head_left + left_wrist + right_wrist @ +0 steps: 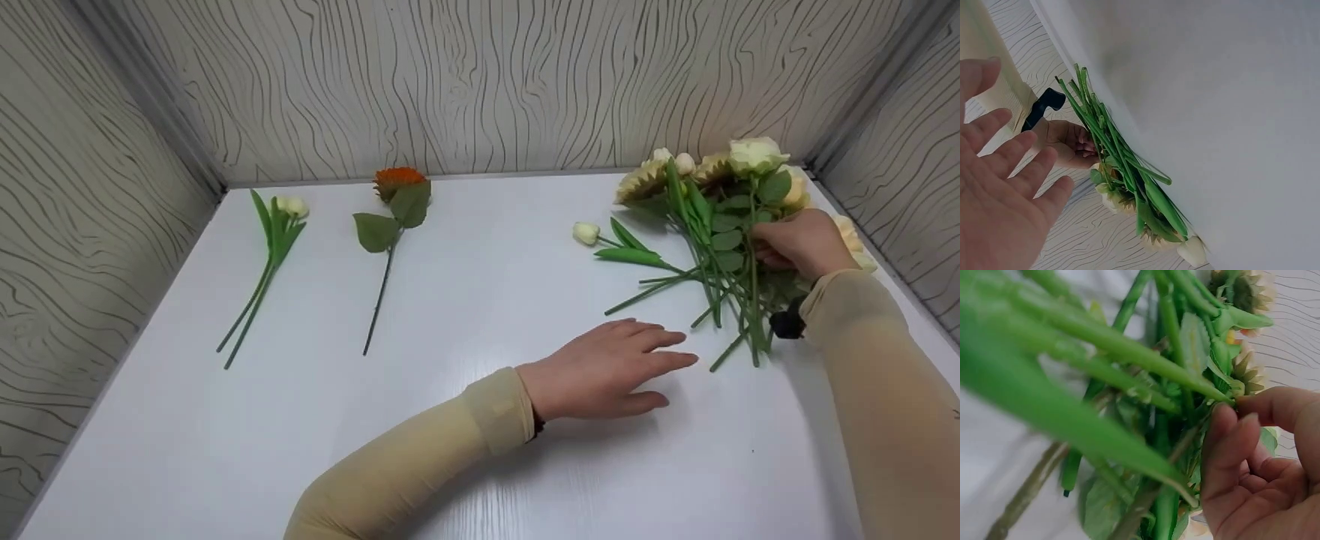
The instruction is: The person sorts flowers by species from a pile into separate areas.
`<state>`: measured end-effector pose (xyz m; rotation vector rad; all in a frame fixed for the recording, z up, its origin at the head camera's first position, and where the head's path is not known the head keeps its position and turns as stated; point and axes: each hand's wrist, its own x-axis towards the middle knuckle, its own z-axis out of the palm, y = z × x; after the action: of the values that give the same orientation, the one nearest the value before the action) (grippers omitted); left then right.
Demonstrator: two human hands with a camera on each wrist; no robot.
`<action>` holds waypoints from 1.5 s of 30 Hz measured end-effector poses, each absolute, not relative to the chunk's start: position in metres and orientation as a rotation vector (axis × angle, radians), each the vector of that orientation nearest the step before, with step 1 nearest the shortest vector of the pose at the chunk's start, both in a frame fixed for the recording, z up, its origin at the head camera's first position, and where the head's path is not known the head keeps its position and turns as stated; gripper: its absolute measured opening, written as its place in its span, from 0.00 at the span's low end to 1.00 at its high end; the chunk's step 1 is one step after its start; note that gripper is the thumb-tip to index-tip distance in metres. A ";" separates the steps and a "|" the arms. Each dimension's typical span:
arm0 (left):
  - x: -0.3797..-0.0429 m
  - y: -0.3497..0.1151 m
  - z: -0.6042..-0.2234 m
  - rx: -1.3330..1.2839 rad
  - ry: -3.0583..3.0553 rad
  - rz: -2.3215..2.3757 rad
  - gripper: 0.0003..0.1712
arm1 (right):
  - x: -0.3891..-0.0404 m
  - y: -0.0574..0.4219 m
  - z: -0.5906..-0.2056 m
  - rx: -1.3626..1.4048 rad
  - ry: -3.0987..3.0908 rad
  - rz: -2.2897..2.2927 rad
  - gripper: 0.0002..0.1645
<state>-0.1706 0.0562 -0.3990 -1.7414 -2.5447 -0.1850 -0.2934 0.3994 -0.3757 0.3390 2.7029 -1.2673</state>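
At the right, a loose heap of artificial flowers holds white tulips [684,163], sunflower-like blooms [643,184] and a white rose [757,155], with green stems crossing toward the front. My right hand [806,244] pinches a green stem in this heap between thumb and finger, apparently the rose's. In the right wrist view the fingertips [1231,417] meet at the stem, with blurred stems and leaves in front. Left of the stem ends, my left hand [607,371] hovers over the table, fingers spread, holding nothing. A single white tulip [586,233] sticks out from the heap's left side.
On the white table [480,300], an orange flower [399,182] with a dark stem lies left of the middle. Farther left lie white tulips [292,207] with two green stems. Wood-grain patterned panels [480,90] rise behind the table and at both sides.
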 end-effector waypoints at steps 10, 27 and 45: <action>-0.186 0.027 -0.392 -1.459 -2.629 -0.735 0.24 | -0.285 0.380 -0.348 0.259 2.686 -1.513 0.20; -0.201 -0.009 -0.400 -0.769 -2.460 -2.257 0.17 | -0.245 0.215 -0.340 -0.246 2.413 -1.904 0.17; -0.206 -0.011 -0.405 -0.620 -2.433 -2.376 0.07 | -0.244 0.198 -0.361 -0.325 1.995 -2.234 0.30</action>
<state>-0.2059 -0.0110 -0.4051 -0.6198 -2.4333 -2.3762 -0.2443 0.1976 -0.3612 -0.3249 1.9954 -2.2343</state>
